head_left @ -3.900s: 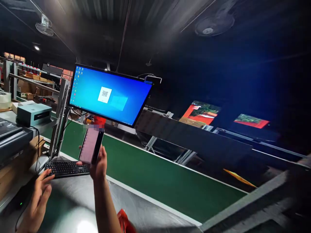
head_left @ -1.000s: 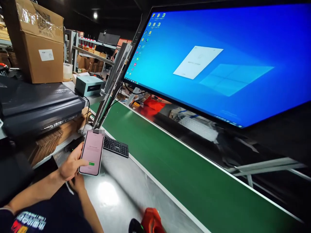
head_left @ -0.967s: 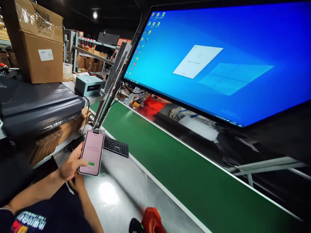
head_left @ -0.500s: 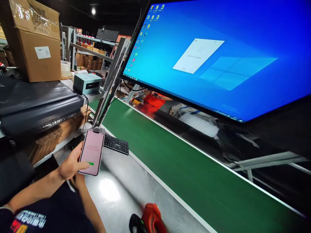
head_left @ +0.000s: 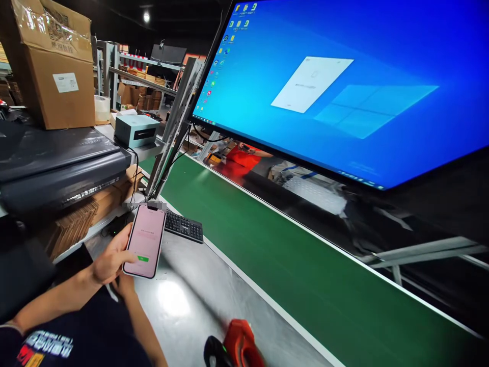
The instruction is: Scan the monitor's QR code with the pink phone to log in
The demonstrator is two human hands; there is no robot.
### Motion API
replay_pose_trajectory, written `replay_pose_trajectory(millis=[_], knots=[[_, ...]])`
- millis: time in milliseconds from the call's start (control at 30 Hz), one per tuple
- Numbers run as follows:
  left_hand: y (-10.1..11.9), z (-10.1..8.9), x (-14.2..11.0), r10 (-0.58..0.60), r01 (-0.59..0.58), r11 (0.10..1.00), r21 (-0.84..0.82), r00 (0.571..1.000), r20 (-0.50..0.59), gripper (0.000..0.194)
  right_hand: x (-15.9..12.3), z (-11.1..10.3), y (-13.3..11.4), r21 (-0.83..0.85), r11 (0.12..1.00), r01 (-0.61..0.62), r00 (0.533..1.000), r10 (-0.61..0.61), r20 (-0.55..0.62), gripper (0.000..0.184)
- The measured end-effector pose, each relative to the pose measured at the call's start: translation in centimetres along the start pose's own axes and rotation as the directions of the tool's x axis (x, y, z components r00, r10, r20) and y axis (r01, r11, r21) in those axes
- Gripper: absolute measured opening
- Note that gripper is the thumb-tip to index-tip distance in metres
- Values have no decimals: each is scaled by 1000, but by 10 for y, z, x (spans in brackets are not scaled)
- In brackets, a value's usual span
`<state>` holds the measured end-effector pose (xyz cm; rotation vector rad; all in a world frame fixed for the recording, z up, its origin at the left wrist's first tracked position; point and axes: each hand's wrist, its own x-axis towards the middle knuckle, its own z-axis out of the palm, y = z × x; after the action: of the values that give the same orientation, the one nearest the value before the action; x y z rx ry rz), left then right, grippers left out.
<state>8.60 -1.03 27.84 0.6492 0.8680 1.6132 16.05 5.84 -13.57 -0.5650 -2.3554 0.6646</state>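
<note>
the left hand (head_left: 110,261) held the phone (head_left: 148,237) by its side, low in the left part of the frame. its thumb lay on the front of the phone, just beside a green button. the phone leaned a bit, with its pink face up, over the worktop (head_left: 191,278). the right hand (head_left: 124,284) was below the phone and partly hidden behind the left hand, so i cannot tell if it was holding on to something or not.

a black keyboard (head_left: 185,228) sat on the worktop, to the right of the phone. a long green belt (head_left: 282,265) ran from the middle left down to the lower right. a big blue screen (head_left: 267,61) filled the upper right, with a white box shape on it.

at the bottom middle were a red thing (head_left: 242,342) and a black thing (head_left: 214,351). in the upper left, a brown box (head_left: 69,107) stood on a big dark case (head_left: 57,163), near a pale blue machine (head_left: 139,128). past the belt, a person in red (head_left: 242,159) showed under the screen.
</note>
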Motion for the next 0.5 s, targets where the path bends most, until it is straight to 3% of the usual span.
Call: replay_pose_trajectory(millis=[133, 367, 500], knots=[[1, 3, 1, -31, 31, 999, 21, 999, -36, 64, -3, 3, 3, -4, 1000, -21, 997, 22, 73, 66], [3, 4, 0, -26, 27, 999, -23, 999, 32, 85, 0, -1, -2, 19, 998, -66, 989, 63, 137, 72], [0, 1, 0, 7, -8, 998, 64, 1000, 10, 86, 3, -2, -5, 21, 995, -99, 984, 94, 151, 82]])
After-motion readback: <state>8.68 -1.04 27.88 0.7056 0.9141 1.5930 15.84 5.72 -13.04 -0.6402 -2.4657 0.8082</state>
